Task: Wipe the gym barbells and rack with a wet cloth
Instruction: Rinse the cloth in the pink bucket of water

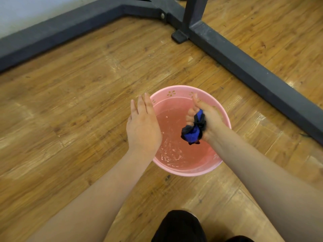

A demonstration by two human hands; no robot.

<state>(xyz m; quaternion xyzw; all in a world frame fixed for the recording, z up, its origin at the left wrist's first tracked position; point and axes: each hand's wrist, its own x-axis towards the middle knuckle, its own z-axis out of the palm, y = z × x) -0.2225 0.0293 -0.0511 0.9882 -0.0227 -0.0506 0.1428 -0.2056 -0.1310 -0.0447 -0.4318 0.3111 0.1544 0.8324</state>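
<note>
Black-clad knee at bottom edge. Pink bucket on wood floor, holding water. Left hand flat, fingers straight, empty, over bucket's left rim. Right hand squeezes balled blue-and-black cloth above the water. Hands apart. Beyond, dark rack base with upright post on floor.

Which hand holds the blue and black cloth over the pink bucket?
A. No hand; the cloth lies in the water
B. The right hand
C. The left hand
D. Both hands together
B: the right hand grips the bunched cloth above the water in the bucket, while the left hand is flat, with straight fingers, and holds nothing.
</note>
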